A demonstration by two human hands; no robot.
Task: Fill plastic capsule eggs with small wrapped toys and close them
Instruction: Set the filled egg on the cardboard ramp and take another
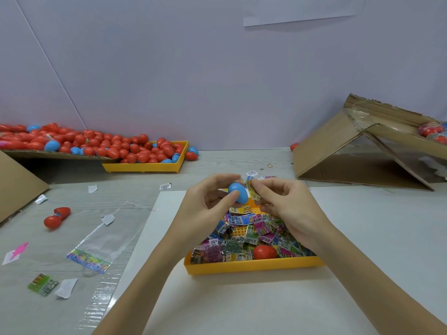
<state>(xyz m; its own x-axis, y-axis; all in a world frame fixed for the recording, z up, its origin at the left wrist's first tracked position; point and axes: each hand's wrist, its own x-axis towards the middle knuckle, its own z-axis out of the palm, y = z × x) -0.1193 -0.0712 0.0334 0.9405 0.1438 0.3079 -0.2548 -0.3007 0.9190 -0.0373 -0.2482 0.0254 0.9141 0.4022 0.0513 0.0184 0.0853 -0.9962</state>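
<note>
Packet about to go into the blue egg

Head view: over the yellow tray point(254, 267) of wrapped toys point(251, 234), the left hand point(208, 204) grips a blue capsule egg point(238, 192); the right hand point(287, 201) pinches a folded toy packet point(253, 189) beside it. A bulky packet could jam the seam or drop back into the tray.
</note>
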